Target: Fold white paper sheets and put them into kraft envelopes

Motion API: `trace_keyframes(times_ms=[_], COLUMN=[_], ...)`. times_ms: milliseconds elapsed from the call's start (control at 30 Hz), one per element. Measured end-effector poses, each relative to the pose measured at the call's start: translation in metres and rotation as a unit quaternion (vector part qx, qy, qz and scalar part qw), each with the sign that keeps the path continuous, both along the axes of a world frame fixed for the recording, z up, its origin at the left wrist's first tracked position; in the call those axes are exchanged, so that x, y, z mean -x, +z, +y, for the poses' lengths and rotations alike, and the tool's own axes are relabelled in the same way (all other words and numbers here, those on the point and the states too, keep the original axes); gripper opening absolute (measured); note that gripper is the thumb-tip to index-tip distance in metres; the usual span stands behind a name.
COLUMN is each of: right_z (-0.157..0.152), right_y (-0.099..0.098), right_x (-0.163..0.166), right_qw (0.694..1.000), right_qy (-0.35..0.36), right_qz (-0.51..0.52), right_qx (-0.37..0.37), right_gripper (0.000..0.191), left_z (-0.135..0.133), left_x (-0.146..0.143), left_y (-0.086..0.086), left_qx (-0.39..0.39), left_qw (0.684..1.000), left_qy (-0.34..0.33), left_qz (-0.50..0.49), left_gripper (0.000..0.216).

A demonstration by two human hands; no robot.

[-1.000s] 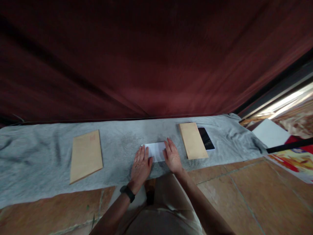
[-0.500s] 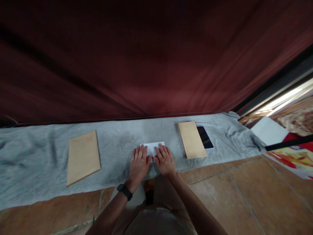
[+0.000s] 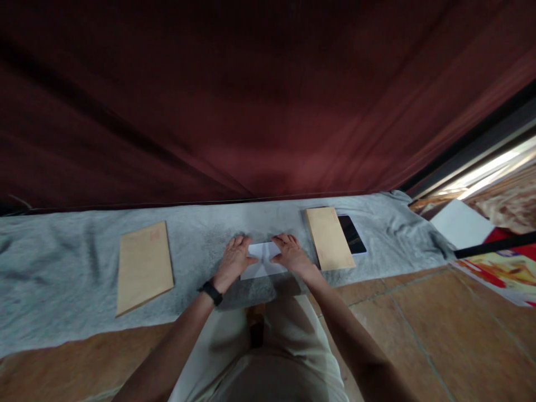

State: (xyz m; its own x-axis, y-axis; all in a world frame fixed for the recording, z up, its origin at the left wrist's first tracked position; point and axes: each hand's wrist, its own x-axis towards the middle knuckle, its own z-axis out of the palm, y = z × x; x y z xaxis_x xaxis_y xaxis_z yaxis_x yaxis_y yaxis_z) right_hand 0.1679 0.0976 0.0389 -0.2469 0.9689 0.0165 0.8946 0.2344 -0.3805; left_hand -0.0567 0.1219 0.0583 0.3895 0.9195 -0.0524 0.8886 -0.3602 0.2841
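A small folded sheet of white paper (image 3: 263, 269) lies on the grey cloth in front of me, with a crease down its middle. My left hand (image 3: 235, 255) is at its left end, fingers bent together at the far corner and thumb resting on the paper. At the right end, my right hand (image 3: 292, 254) takes a mirrored hold, its thumb pointing inward. The undersides of the fingers are hidden. A brown envelope (image 3: 144, 268) lies off to the left. To the right of my right hand sits a stack of brown envelopes (image 3: 330, 239).
A dark-screened phone (image 3: 352, 234) lies partly under the right-hand stack. The grey cloth (image 3: 201, 223) runs along a dark red curtain (image 3: 259, 139). Tiled floor (image 3: 389, 318) borders it on the near side. A white box (image 3: 461, 223) and colourful packaging (image 3: 506, 271) are at far right.
Both hands have slid apart and away from me, from lying flat on the paper to its two ends. More of the paper shows between them.
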Motion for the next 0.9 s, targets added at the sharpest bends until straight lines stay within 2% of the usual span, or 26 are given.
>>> trace_keyframes(times_ms=[133,333,433,500,567,667,733,900], right_z=[0.014,0.023,0.02,0.014,0.004,-0.017,-0.034,-0.075], right_y=[0.009,0.017,0.03,0.044,0.058,0.067,0.059,0.014], right_x=[0.002,0.0,-0.005,-0.009,-0.012,-0.012,-0.009,-0.004], right_qw=[0.999,1.0,1.0,0.999,0.998,0.991,0.991,0.994], right_qy=[-0.011,-0.009,-0.005,-0.008,-0.007,0.007,0.025,0.069], right_qz=[-0.015,0.003,0.024,0.037,0.057,0.091,0.074,0.041], right_qx=[0.031,0.025,0.014,0.002,-0.024,-0.097,-0.112,-0.076], right_gripper=[0.052,0.01,0.014,0.016,0.017,0.018,0.02,0.033], left_z=[0.015,0.023,0.021,0.016,0.008,-0.012,-0.029,-0.067], left_x=[0.002,0.003,0.005,0.008,0.012,0.017,0.02,0.021], left_y=[0.004,0.008,0.02,0.034,0.047,0.055,0.046,0.0], left_qx=[0.033,0.059,0.056,0.037,-0.017,-0.111,-0.127,-0.078], left_qw=[0.999,0.996,0.995,0.993,0.988,0.978,0.981,0.987], left_qy=[-0.018,-0.01,0.001,0.004,-0.011,-0.05,-0.069,-0.122], left_qz=[-0.024,-0.06,-0.083,-0.11,-0.152,-0.17,-0.129,-0.071], left_gripper=[0.043,0.013,0.005,0.004,0.005,0.011,0.017,0.036])
